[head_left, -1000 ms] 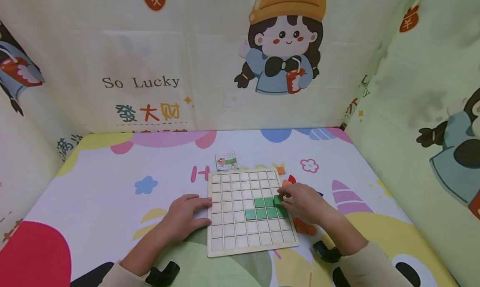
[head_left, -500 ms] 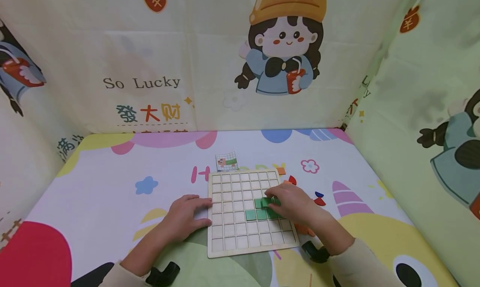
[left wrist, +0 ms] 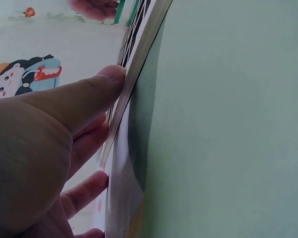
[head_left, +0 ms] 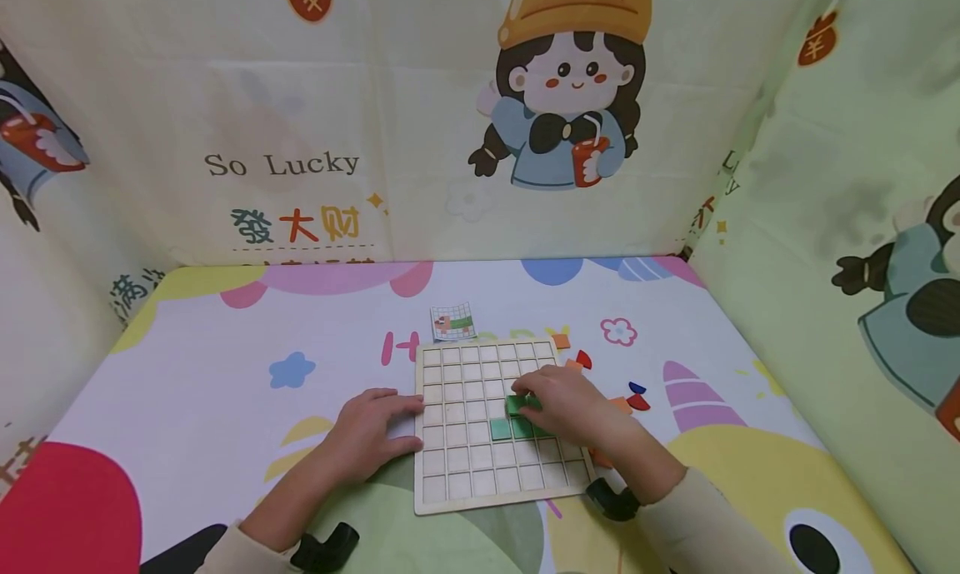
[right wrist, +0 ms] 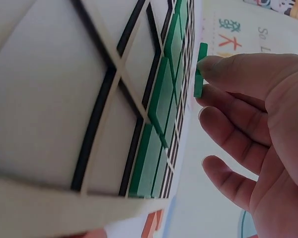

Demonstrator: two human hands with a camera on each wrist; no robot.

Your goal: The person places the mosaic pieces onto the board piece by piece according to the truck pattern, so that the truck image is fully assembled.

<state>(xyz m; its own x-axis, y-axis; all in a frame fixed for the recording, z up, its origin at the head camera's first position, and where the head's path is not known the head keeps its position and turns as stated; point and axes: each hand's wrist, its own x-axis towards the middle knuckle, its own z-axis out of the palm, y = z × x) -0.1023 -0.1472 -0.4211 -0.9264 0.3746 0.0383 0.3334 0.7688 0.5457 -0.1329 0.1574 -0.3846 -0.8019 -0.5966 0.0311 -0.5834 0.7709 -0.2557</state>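
A wooden grid board [head_left: 419, 482] lies flat on the table. My left hand [head_left: 371, 432] rests at its left edge, and in the left wrist view the thumb [left wrist: 97, 91] touches the board's side. Over the board's middle right, my right hand [head_left: 566, 403] pinches a small green square tile [right wrist: 198, 90] between thumb and index finger. In the right wrist view that tile is held apart from the board surface. Several other green tiles [head_left: 500, 430] sit in neighbouring cells, some of them hidden by the right hand in the head view.
A small printed card [head_left: 453, 322] with a grid picture lies behind the board. Orange pieces [head_left: 561, 341], red pieces [head_left: 639, 402] and a blue piece [head_left: 637, 387] are scattered to the right. Patterned cloth walls [head_left: 420, 124] stand at the back and sides.
My right hand has moved left across the board with the green tile, uncovering red, blue and orange pieces on the right. My left hand has stayed at the board's edge.
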